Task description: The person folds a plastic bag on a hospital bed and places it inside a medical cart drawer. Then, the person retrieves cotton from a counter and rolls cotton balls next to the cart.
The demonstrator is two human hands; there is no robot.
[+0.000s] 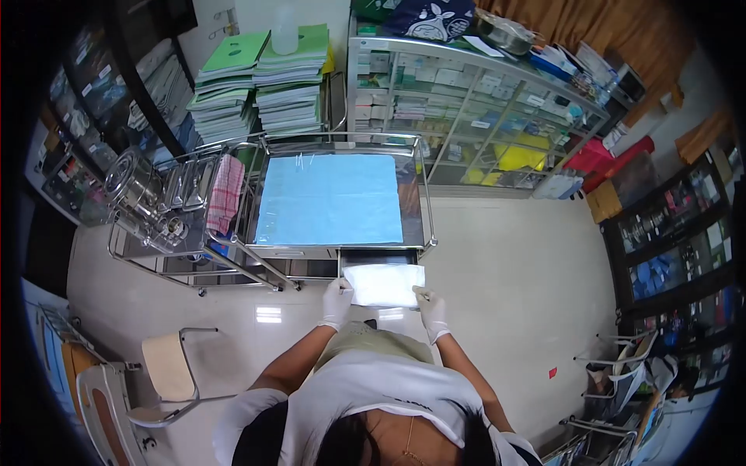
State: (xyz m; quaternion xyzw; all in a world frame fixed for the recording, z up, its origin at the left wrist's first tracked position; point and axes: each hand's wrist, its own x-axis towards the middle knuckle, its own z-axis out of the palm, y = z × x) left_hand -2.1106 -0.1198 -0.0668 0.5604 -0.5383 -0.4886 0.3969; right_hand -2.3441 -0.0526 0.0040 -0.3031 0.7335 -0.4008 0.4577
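Note:
Both hands wear white gloves. My left hand [338, 300] pinches the left edge of a flat white sheet or packet [385, 285]. At its right edge, my right hand [431, 306] has its fingers closed on the same white item. It is held level over the front of an open drawer [379, 256] in a metal trolley, hiding part of the drawer. On the trolley top lies a light blue cloth [330, 199], spread flat, with clear glossy plastic at its left side.
Left of the trolley, a second cart [167, 252] carries metal containers, trays and a red checked towel [225, 193]. Behind stand stacks of green folders [291, 93] and a glass cabinet [466, 116]. A chair [169, 366] stands at lower left.

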